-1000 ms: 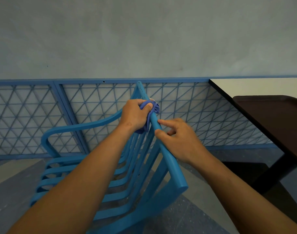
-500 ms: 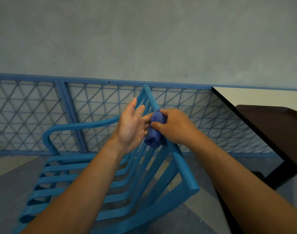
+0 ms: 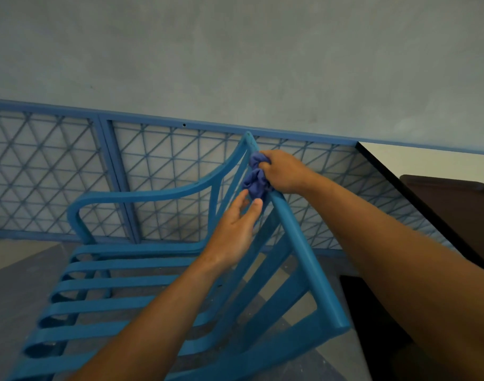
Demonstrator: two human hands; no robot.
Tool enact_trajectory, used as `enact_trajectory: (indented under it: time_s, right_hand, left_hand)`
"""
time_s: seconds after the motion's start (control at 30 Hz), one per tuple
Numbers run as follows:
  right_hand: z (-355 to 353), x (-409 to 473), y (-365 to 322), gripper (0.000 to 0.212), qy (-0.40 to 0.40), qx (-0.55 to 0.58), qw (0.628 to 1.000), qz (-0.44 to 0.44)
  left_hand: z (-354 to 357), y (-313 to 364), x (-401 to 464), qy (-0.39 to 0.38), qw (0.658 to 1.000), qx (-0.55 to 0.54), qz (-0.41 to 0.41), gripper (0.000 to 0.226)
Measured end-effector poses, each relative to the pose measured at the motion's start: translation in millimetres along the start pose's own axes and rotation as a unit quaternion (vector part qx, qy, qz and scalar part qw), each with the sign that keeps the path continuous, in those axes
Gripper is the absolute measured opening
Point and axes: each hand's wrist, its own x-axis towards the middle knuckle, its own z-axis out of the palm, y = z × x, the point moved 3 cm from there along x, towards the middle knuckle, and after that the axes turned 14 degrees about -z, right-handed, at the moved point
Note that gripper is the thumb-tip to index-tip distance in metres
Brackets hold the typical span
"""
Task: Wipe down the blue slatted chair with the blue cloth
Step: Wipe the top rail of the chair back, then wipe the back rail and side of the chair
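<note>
Standing at the left and centre of the view, a blue slatted chair of smooth painted wood or plastic (image 3: 141,287) is filling the lower half of the frame, its seat made of long horizontal slats and its curved armrest looping up at the left. Its rounded top rail is running diagonally from the upper centre down to the lower right, with tall back slats showing beneath it. No writing or brand marks are showing anywhere on the chair.

Behind it, a blue metal lattice fence with a diamond pattern (image 3: 56,171) is stretching across the frame below a plain grey-green plastered wall (image 3: 235,50).

Moving toward the centre, the left hand (image 3: 235,229) is reaching up with its fingers straight and relaxed, holding nothing, its fingertips lying just below the cloth; whether they are touching it is unclear. A crumpled, soft blue cloth (image 3: 256,180) is sitting bunched against the upper part of the top rail. The right hand (image 3: 284,171) is gripping this cloth with curled fingers, pressing it onto the rail.

At the far right, a dark brown table with a black edge (image 3: 455,204) is jutting into view, close beside the chair's back.
</note>
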Motion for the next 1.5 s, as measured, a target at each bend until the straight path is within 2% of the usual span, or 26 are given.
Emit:
enact_trajectory:
  time_s: [0.07, 0.1, 0.2, 0.3, 0.37, 0.53, 0.63, 0.7, 0.77, 0.8, 0.9, 1.0, 1.2, 1.33, 1.5]
  right_hand:
    - [2, -9, 0, 0.022, -0.004, -0.029, 0.999, -0.024]
    - [3, -16, -1, 0.019, -0.002, -0.041, 0.999, -0.034]
    - [2, -35, -1, 0.019, -0.009, 0.023, 0.999, -0.049]
    - [-1, -33, 2, 0.026, -0.025, 0.076, 0.997, -0.023]
    - [-2, -20, 4, 0.028, -0.031, 0.072, 0.997, -0.012]
    - [-1, 19, 7, 0.025, -0.005, 0.071, 0.997, 0.008]
    - [1, 28, 10, 0.022, 0.002, 0.076, 0.997, 0.007]
    - [0, 20, 17, 0.015, 0.011, 0.075, 0.997, 0.007]
    - [0, 7, 22, 0.022, 0.031, 0.086, 0.996, 0.004]
    - [1, 0, 24, 0.025, 0.035, 0.099, 0.994, 0.001]
    - [-2, -17, 20, 0.026, 0.029, 0.105, 0.994, -0.019]
    - [-5, -36, 12, 0.026, 0.038, 0.131, 0.991, -0.009]
    - [-21, -100, 35, 0.020, 0.212, 0.268, 0.937, 0.075]
    - [-20, -130, 45, 0.020, 0.216, 0.239, 0.945, 0.063]
    - [8, -139, 25, 0.023, 0.193, 0.236, 0.951, 0.049]
  left_hand:
    - [0, 12, -1, 0.011, 1.000, -0.003, 0.011, 0.034]
    - [1, 17, -2, 0.007, 1.000, -0.004, 0.021, 0.033]
    - [12, 16, -9, -0.020, 0.999, 0.031, 0.039, 0.068]
    - [30, 7, -23, -0.033, 0.995, 0.086, 0.039, 0.106]
    - [36, 4, -24, -0.017, 0.996, 0.084, 0.024, 0.115]
    - [36, 3, -21, -0.034, 0.996, 0.072, -0.035, 0.132]
    - [37, 4, -22, -0.038, 0.996, 0.071, -0.038, 0.127]
    - [40, 7, -23, -0.035, 0.996, 0.075, -0.029, 0.105]
    - [47, 10, -27, -0.027, 0.995, 0.094, -0.026, 0.072]
    - [52, 12, -30, -0.026, 0.993, 0.115, -0.029, 0.069]
    - [62, 19, -41, -0.046, 0.980, 0.190, -0.042, 0.082]
    - [62, 26, -46, -0.042, 0.974, 0.216, -0.054, 0.084]
    - [52, 32, -67, -0.036, 0.969, 0.239, -0.059, 0.064]
    - [31, 28, -92, -0.043, 0.958, 0.278, -0.057, 0.065]
    - [-11, 28, -119, -0.068, 0.945, 0.315, -0.054, 0.092]
